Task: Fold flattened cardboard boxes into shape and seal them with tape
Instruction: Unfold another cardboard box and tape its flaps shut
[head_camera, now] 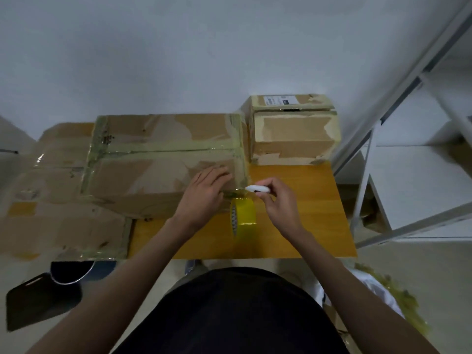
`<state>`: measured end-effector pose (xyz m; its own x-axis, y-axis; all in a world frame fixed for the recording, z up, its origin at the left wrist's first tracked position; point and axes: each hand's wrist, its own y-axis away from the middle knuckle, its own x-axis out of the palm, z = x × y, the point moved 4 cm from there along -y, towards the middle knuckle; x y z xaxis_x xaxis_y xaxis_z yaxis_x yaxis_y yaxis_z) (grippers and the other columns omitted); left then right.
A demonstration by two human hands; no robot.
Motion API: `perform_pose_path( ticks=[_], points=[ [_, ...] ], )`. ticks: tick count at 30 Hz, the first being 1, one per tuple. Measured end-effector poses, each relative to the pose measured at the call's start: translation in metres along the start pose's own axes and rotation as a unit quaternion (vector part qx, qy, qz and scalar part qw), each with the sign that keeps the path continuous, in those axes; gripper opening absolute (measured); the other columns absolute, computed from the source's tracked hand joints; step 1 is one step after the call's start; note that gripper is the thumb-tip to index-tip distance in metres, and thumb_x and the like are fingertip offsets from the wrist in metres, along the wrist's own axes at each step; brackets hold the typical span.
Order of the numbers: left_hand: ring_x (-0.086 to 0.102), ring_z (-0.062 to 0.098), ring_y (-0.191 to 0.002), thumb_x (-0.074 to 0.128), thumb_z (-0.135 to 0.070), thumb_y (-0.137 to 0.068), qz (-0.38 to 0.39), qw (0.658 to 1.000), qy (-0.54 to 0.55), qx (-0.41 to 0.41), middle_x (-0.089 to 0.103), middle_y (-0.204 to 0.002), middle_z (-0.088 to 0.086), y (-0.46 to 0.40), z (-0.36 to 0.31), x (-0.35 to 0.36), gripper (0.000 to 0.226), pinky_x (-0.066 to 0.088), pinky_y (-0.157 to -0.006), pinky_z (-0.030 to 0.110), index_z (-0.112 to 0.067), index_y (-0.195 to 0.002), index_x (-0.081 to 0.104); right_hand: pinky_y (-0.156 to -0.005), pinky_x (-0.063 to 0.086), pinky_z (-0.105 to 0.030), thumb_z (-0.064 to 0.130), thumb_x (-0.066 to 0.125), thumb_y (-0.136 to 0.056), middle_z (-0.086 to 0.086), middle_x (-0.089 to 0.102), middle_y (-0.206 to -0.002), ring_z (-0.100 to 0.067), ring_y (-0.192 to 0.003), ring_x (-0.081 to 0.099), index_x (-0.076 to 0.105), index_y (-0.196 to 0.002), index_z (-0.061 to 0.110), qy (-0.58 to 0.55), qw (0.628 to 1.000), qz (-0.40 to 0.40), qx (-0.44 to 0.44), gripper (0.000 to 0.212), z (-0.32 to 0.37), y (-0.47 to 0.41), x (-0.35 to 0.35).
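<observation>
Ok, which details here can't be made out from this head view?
- Blade of the white cutter: hidden inside the right hand.
- Tape strip end under the left hand: covered.
- Label text on the small box: too small, blurred.
- Tape roll core print: blurred.

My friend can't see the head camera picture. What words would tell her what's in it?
A person's left hand presses flat on a big taped cardboard box while the right hand holds a small white cutter at its corner, above a hanging yellow tape roll.
</observation>
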<state>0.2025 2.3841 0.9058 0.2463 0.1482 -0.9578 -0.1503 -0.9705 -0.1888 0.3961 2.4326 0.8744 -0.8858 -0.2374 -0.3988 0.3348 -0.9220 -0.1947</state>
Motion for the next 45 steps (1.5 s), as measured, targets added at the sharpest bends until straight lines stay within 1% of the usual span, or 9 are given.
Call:
perform_pose_path(
  ticks=[3,8,13,16,21,24,28,35,45],
  points=[
    [0.048,0.026,-0.124,0.062,-0.010,-0.090,-0.031,0.999,0.005,-0.040,0.053,-0.134,0.006,0.014,-0.002,0.002,0.043,0.042,-0.100,0.039,-0.012,-0.133,0.060,-0.071,0.044,-0.020,0.006,0.062,-0.093,0.007,0.060,-0.094,-0.002,-0.087,0.056,0.058,-0.096,0.021,0.038,0.998,0.022,-0.041,0.015,-0.001,0.000,0.008],
    [0.045,0.027,-0.130,0.053,-0.005,-0.096,-0.015,0.997,0.008,-0.075,0.050,-0.142,0.007,0.014,-0.003,0.004,0.046,0.043,-0.103,0.042,-0.012,-0.142,0.052,-0.076,0.038,-0.008,0.013,0.057,-0.097,0.012,0.056,-0.098,0.010,-0.099,0.052,0.050,-0.098,0.032,0.055,0.993,0.046,-0.089,0.021,0.005,-0.005,0.010],
    [0.042,0.026,-0.134,0.049,-0.006,-0.099,-0.002,0.993,0.045,-0.110,0.049,-0.144,0.007,0.004,-0.003,0.000,0.042,0.036,-0.112,0.039,-0.011,-0.140,0.054,-0.079,0.044,-0.021,0.006,0.055,-0.098,0.003,0.056,-0.104,-0.016,-0.113,0.059,0.048,-0.095,0.020,0.078,0.985,0.104,-0.114,0.017,0.009,-0.017,0.018],
    [0.049,0.025,-0.114,0.055,-0.015,-0.096,-0.042,0.988,0.059,-0.138,0.051,-0.126,0.006,0.013,-0.010,0.002,0.034,0.044,-0.097,0.040,-0.015,-0.130,0.057,-0.080,0.051,-0.040,0.007,0.054,-0.100,-0.004,0.058,-0.108,-0.026,-0.119,0.059,0.043,-0.095,0.021,0.080,0.982,0.125,-0.113,0.018,0.012,-0.028,0.016],
    [0.064,0.015,-0.086,0.074,-0.041,-0.085,0.008,0.889,0.314,-0.334,0.066,-0.093,-0.006,0.028,-0.020,0.030,0.066,0.055,-0.074,0.037,-0.028,-0.138,0.037,-0.084,0.054,-0.040,0.008,0.059,-0.098,0.005,0.060,-0.104,-0.008,-0.125,0.057,0.047,-0.094,0.020,0.048,0.985,0.133,-0.094,0.017,0.010,-0.037,0.013],
    [0.067,0.014,-0.091,0.083,-0.035,-0.080,-0.010,0.831,0.413,-0.372,0.071,-0.094,-0.006,0.025,-0.026,0.041,0.082,0.053,-0.079,0.033,-0.030,-0.143,0.030,-0.087,0.054,-0.033,0.010,0.063,-0.096,0.014,0.062,-0.100,-0.001,-0.126,0.054,0.051,-0.093,0.015,0.016,0.987,0.141,-0.079,0.013,0.005,-0.041,0.012],
    [0.067,0.008,-0.087,0.084,-0.021,-0.079,-0.023,0.793,0.469,-0.387,0.073,-0.091,-0.003,0.025,-0.031,0.046,0.086,0.046,-0.065,0.019,-0.034,-0.142,0.027,-0.088,0.052,-0.026,0.007,0.067,-0.090,0.015,0.065,-0.095,-0.001,-0.126,0.054,0.048,-0.084,0.020,0.002,0.985,0.160,-0.062,0.024,0.004,-0.045,0.010],
    [0.068,0.019,-0.094,0.080,-0.015,-0.083,0.013,0.764,0.505,-0.401,0.074,-0.094,0.005,0.028,-0.029,0.048,0.089,0.053,-0.092,0.043,-0.034,-0.149,0.023,-0.085,0.052,-0.020,0.000,0.073,-0.083,-0.001,0.069,-0.094,-0.007,-0.128,0.054,0.047,-0.076,0.013,0.022,0.979,0.188,-0.072,0.030,0.008,-0.051,0.006],
    [0.071,0.023,-0.089,0.081,-0.015,-0.083,0.034,0.747,0.528,-0.403,0.075,-0.091,0.008,0.025,-0.027,0.044,0.093,0.057,-0.089,0.047,-0.031,-0.151,0.020,-0.099,0.052,-0.031,-0.008,0.071,-0.083,-0.009,0.067,-0.095,-0.022,-0.130,0.053,0.049,-0.076,0.015,0.043,0.966,0.244,-0.074,0.033,0.020,-0.056,0.002]
  ],
)
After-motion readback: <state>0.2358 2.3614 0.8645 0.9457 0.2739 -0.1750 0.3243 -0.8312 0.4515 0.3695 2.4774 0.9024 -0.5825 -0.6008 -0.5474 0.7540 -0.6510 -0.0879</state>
